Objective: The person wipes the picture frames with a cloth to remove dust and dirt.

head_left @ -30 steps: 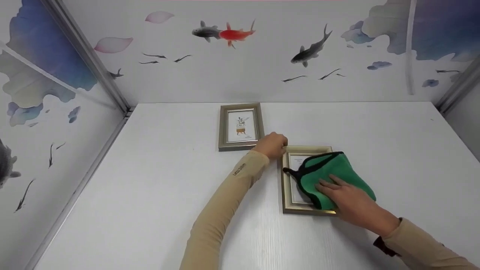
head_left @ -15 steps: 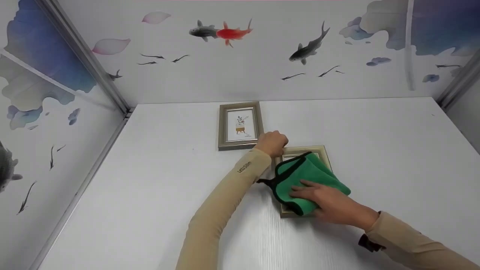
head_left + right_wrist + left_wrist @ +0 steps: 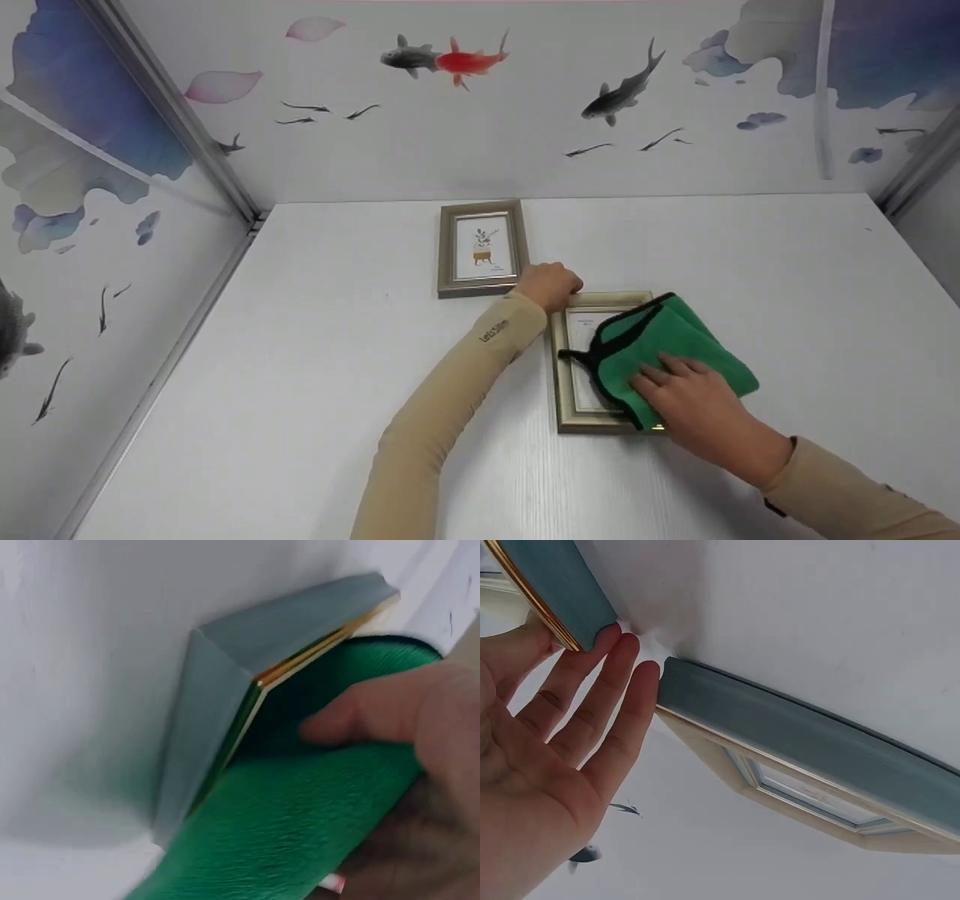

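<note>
A gold-rimmed picture frame [image 3: 566,394] lies face up on the white table, right of centre. My left hand [image 3: 551,286] grips its upper left corner; in the left wrist view the fingertips [image 3: 649,679] lie at the blue-grey side of the frame corner [image 3: 562,585]. A green cloth with black edging [image 3: 686,334] covers the right part of the picture. My right hand [image 3: 705,412] holds the cloth against the frame, fingers spread over it. The right wrist view shows the thumb [image 3: 334,720] on the cloth [image 3: 300,810]; the other fingers are hidden there.
A second picture frame [image 3: 484,247], with a potted-plant print, lies just beyond my left wrist. The white tabletop [image 3: 315,337] meets a back wall [image 3: 480,142] printed with fish and petals. A metal-edged side panel [image 3: 112,285] stands at the left.
My right hand swept the cloth left across the frame, then back to the right. The gripped frame shifted slightly left. My left hand stayed at its corner.
</note>
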Tool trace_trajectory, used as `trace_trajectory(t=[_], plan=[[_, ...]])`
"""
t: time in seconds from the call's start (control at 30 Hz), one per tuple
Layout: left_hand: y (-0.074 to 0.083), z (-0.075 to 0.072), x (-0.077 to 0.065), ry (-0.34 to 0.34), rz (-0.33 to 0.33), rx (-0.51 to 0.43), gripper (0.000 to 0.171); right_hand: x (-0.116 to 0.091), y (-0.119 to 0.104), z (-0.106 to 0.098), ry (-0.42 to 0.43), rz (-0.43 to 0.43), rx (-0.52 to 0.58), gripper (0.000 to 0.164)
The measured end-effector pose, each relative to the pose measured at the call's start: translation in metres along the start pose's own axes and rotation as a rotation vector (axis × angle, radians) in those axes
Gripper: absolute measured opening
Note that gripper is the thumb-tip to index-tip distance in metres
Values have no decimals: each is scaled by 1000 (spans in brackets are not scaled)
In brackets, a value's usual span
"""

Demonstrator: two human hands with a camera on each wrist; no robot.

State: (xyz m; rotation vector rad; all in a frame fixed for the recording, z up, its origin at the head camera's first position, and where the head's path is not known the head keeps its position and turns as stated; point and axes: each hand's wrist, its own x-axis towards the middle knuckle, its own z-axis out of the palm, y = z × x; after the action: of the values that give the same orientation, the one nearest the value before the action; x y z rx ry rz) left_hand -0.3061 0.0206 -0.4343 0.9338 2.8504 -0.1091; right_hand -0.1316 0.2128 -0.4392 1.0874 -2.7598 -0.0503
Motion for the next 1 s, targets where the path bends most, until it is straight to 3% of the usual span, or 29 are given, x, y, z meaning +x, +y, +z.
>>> trace_trajectory(t=[0.1, 0.2, 0.4, 0.6, 0.7, 0.9, 1.0], plan=[[1, 2, 0, 4, -2, 12, 20, -2, -12, 1, 7, 82, -138, 33], [2, 4, 1, -3, 5, 23, 20, -3, -23, 0, -10, 118, -173, 30], [1, 4, 3, -16, 11, 33, 20, 7, -33, -3, -70, 113, 17, 24], [2, 3, 2, -29, 0, 49, 22, 20, -34, -2, -80, 13, 307, 45], [2, 2, 2, -33, 6, 43, 22, 22, -32, 0, -90, -49, 395, 53], [1, 2, 2, -30, 7, 32, 22, 16, -23, 5, -54, -182, 499, 70], [1, 3, 3, -40, 8, 15, 22, 11, -16, 6, -30, -279, 495, 75]])
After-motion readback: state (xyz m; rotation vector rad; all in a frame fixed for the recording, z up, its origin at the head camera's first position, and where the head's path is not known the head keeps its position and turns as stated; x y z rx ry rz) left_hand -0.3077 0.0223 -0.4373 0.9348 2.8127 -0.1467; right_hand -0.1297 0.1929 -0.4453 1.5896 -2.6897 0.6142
